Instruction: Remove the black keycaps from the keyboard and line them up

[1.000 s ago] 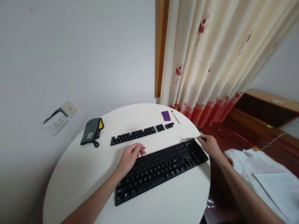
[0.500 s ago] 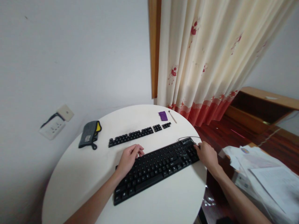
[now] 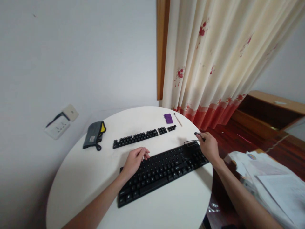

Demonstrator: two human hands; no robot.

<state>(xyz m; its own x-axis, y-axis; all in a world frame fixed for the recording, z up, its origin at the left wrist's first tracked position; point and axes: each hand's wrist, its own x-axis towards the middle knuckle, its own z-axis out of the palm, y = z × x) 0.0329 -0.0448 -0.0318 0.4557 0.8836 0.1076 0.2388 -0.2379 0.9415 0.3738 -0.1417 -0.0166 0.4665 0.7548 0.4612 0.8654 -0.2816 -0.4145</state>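
A black keyboard (image 3: 164,171) lies slantwise on the round white table (image 3: 166,206). My left hand (image 3: 137,159) rests at its upper left edge, fingers loosely bent and partly apart, with nothing visible in them. Above the keyboard's upper right corner, my right hand (image 3: 208,147) is closed on a small dark tool that looks like a keycap puller (image 3: 203,139). A small black piece, apparently a keycap (image 3: 196,133), is at the tool's tip. Behind the keyboard, loose black keycaps (image 3: 135,137) stand in rows, split into three groups.
A grey pouch (image 3: 94,135) with yellow lining is on the table's left. A purple cloth (image 3: 168,118) and a thin brush (image 3: 178,120) lie at the back. Papers (image 3: 278,187) are stacked beyond the right edge; a curtain (image 3: 205,63) hangs behind.
My right hand has lifted up from the keyboard's right end, bringing the tool and small black piece away from the keys. The left hand stays at the keyboard. The view has shifted slightly.
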